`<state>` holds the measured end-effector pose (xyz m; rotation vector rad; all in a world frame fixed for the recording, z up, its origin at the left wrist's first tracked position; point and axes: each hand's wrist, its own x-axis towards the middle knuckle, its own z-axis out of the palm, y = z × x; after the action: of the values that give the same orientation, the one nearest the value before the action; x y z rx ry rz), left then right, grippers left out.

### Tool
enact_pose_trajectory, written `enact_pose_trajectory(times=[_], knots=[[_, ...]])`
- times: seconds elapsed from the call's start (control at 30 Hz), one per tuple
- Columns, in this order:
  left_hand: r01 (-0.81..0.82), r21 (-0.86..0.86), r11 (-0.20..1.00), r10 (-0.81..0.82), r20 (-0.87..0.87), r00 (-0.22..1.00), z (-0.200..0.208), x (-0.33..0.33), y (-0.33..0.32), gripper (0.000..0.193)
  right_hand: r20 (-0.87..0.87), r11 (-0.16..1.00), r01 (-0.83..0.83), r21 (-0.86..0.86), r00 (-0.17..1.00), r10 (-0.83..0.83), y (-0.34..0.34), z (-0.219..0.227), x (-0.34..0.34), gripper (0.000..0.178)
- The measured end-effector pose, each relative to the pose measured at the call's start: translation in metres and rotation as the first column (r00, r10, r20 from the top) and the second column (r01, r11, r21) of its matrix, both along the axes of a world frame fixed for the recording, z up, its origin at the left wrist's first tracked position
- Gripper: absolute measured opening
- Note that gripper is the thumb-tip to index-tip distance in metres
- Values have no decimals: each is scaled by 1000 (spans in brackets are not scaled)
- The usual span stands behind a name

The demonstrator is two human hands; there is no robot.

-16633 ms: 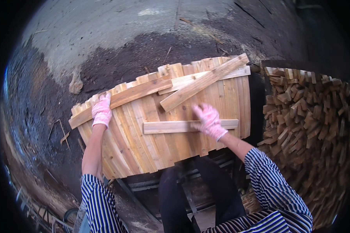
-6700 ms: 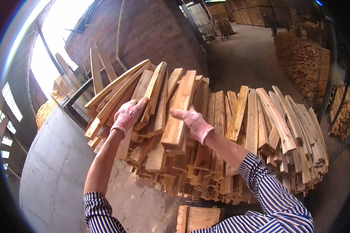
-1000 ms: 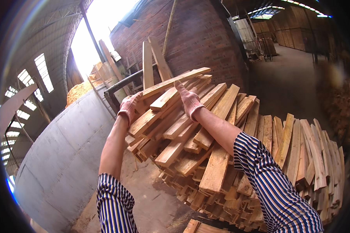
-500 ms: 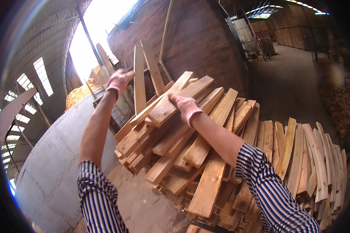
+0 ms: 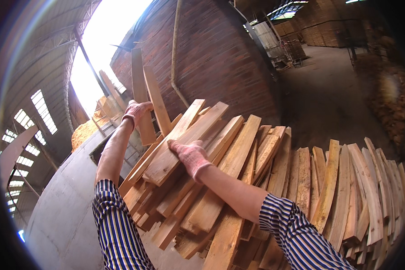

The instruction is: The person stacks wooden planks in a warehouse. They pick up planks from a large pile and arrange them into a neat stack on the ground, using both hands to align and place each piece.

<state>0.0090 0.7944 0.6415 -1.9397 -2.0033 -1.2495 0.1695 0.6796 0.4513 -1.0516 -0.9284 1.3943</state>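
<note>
Daylight glares white through 1 large opening at upper left, while the right side sinks into dimness (a pale smudge hazes it). Fisheye distortion bows the roof, black vignetting rings the view, and the planks look fairly sharp.

Tall board gripped in its lower half by the fingers of the left hand; second board seen standing just right of them. Plank overlapped by the right hand, grip unclear; stacked timber spread below and right of its fingers, brick wall seen beyond.
</note>
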Motion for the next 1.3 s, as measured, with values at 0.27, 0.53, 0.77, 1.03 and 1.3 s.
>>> enact_pose_trajectory(times=[0.27, 0.53, 0.77, 1.03, 1.3], knots=[[59, -323, 944, -68, -17, 998, -52, 18, 76, 51, -44, 999, 36, 4, 998, -35, -1, 0, 12, 90], [218, -456, 863, -486, -867, 112, -67, -3, 123, 43, -76, 996, 52, 78, 996, -46, 16, -10, -8, 84], [85, -693, 716, -466, -384, 797, -70, -26, 117, 50, -266, 980, 8, 198, 963, 46, -5, -12, -10, 87], [407, -716, 567, -118, 418, 900, -44, -45, -31, 46, -214, 958, 125, 257, 974, -70, 31, -34, -11, 74], [703, -474, 531, -836, -158, 525, -53, -93, -117, 36, -480, 919, -170, 356, 811, 336, 36, -19, 6, 67]])
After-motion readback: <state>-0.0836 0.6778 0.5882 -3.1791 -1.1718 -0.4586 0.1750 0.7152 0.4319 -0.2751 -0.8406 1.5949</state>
